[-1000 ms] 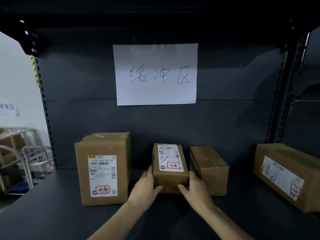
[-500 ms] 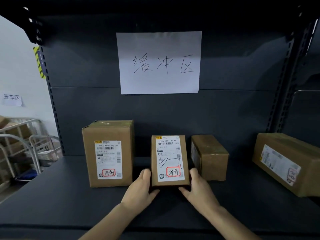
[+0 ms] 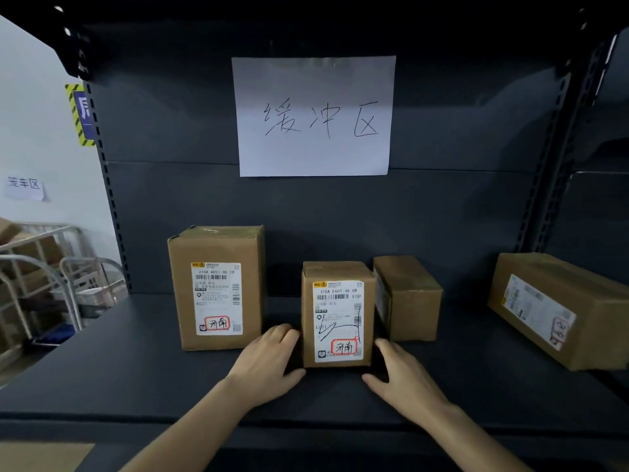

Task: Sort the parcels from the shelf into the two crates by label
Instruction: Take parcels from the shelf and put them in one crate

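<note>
print on the label of the small parcel (image 3: pixel 337 311) reads "370a e601 36 68", "f0p" and "e601", with a black pen scrawl and a red-boxed handwritten "济南" low down. this parcel stands upright on the shelf (image 3: pixel 136 369), right between the two sets of fingers. the left hand (image 3: pixel 269 362) lies with fingers (image 3: pixel 286 335) nearly straight along the parcel's left side, thumb spread toward its front bottom corner. the right hand (image 3: pixel 405 379) mirrors it, fingers (image 3: pixel 384 349) straight beside the right side. neither hand curls round anything, and actual contact is hard to tell.

just beyond the left fingertips stands a big parcel (image 3: pixel 218 287), labelled "210a a027 00 19" and "a027", also marked "济南" in a red box. just past the right fingertips sits a plain parcel (image 3: pixel 412 301), almost touching the small one, its side label unreadable. well out to the right of the right fingers a far parcel (image 3: pixel 558 308) lies at an angle, its label blurred.

above the fingers a paper sheet (image 3: pixel 313 115) on the back panel says "缓冲区". far left of the left fingers, a wall note (image 3: pixel 23 187) reads "笼车区" above a metal cart (image 3: pixel 51 267).
</note>
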Available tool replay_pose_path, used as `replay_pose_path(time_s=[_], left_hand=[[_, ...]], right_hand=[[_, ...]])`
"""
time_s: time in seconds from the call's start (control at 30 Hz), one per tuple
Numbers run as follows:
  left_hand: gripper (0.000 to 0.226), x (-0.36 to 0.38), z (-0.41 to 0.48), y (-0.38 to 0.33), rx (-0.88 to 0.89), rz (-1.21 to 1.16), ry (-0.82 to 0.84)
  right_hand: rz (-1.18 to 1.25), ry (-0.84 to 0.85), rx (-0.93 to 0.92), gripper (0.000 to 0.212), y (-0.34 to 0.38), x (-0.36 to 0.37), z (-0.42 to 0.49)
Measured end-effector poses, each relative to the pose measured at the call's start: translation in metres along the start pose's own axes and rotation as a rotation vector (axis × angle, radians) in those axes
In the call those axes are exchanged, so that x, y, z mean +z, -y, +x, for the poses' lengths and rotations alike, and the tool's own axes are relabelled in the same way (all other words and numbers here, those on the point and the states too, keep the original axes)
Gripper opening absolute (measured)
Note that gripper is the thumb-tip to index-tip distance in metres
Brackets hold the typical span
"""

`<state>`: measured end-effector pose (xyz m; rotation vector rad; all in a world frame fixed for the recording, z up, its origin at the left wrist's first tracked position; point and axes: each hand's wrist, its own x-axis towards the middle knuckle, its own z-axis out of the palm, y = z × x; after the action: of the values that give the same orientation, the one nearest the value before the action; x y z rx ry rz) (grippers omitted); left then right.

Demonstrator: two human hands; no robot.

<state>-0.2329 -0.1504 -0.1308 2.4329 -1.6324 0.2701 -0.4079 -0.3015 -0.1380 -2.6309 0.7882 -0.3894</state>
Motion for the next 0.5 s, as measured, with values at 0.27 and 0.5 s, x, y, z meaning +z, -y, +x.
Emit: replay_pose_path(time_s=[0.27,0.5], left_hand=[[0.061,-0.005,-0.019,0.026,-0.024,0.012,-0.063],[0.04,-0.012,-0.046,0.058,0.001,-0.067,-0.239]], right_hand=[[0.282,-0.039,0.008,0.061,0.016,0.002,0.009],[0.362,-0.097,0.048,0.055,0.041,0.025,0.041]])
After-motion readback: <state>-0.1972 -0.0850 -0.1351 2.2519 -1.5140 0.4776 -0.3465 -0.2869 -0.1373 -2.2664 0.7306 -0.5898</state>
